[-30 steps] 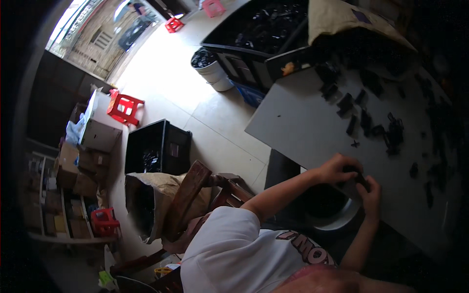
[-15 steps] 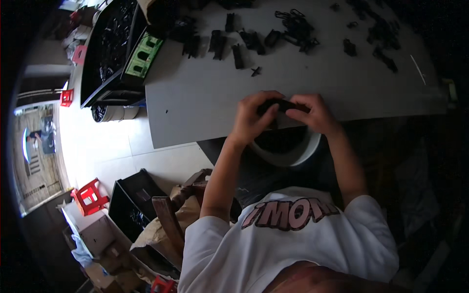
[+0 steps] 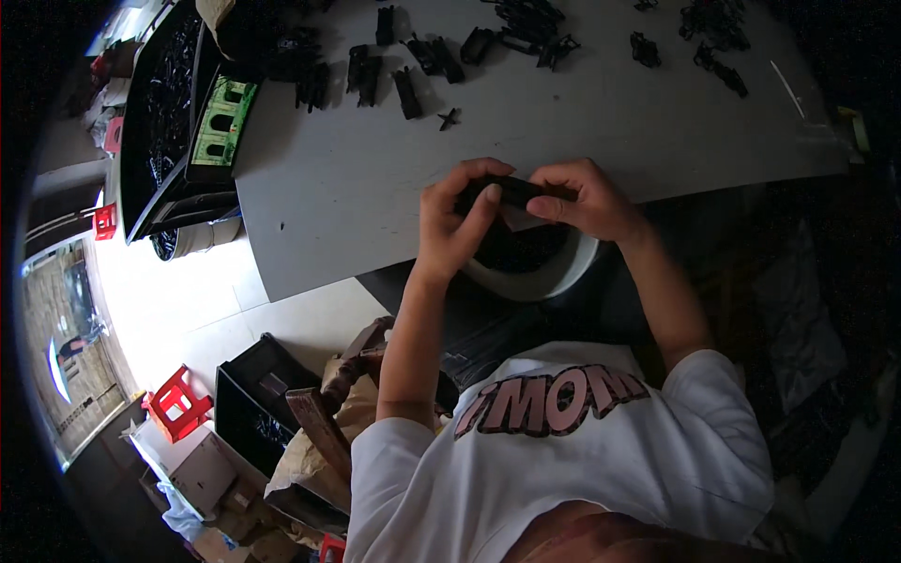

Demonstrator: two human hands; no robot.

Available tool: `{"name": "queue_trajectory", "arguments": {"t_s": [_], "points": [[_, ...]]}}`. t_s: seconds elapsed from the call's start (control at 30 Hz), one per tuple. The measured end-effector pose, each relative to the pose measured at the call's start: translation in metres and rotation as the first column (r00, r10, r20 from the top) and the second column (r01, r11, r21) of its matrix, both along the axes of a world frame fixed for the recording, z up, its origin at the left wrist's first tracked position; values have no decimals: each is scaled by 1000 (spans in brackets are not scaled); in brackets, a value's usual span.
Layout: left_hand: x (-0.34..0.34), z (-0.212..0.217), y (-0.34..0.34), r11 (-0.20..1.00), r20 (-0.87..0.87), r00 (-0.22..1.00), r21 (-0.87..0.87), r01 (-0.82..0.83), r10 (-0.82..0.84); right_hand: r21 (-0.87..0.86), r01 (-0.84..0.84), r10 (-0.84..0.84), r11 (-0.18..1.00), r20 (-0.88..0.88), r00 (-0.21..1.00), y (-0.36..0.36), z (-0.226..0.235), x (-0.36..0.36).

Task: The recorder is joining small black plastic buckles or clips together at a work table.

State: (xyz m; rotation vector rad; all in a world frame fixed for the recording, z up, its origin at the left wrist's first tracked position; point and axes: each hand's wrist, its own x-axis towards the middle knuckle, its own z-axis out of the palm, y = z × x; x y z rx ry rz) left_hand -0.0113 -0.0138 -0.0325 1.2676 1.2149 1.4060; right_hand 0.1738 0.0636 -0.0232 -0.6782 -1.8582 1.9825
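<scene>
Between my two hands, near the table's front edge, is a small dark plastic part (image 3: 513, 191). My left hand (image 3: 452, 218) is closed round its left end, with the thumb on top. Thumb and fingers of my right hand (image 3: 587, 200) pinch the right end. My fingers hide much of the part, so its exact kind cannot be made out. Just below my hands, a round white bucket (image 3: 574, 274) with a dark inside stands against the table edge. Farther off on the table lie several black plastic pieces (image 3: 406, 93) and a small cross-shaped black piece (image 3: 450, 119).
The grey table (image 3: 347, 197) spreads ahead of me. At its left stands a big black crate (image 3: 160, 202) of black parts, with a green panel (image 3: 223, 122) beside it. Lower left are a red stool (image 3: 176, 403), another black bin (image 3: 246, 375) and a wooden chair (image 3: 319, 427).
The view has shifted, so the table pieces sit farther left and higher. Both hands keep hold of the dark part, and its right end now shows a little more between them.
</scene>
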Motion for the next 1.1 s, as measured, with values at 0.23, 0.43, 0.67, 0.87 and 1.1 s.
{"name": "queue_trajectory", "arguments": {"t_s": [0.23, 0.43, 0.67, 0.87, 1.1], "points": [[3, 8, 7, 1000, -105, 994, 21, 6, -4, -4, 6, -6, 1000, -51, 999, 2, 2, 2], [6, 5, -7, 999, -201, 979, 28, -29, 34, 214, -81, 74, 973, 39, 996, 13, 0, 10], [30, 3, -29, 952, -580, 814, 231, 203, -32, 882, 255, -521, 397, -13, 854, 108, -11, 14], [15, 12, -17, 942, -658, 747, 303, 147, 95, 976, 114, -561, 186, 10, 828, 137, -34, 13], [-6, 14, 14, 959, -692, 700, 282, 36, 177, 727, 353, -685, 589, 217, 696, 90, -16, 33]]}}
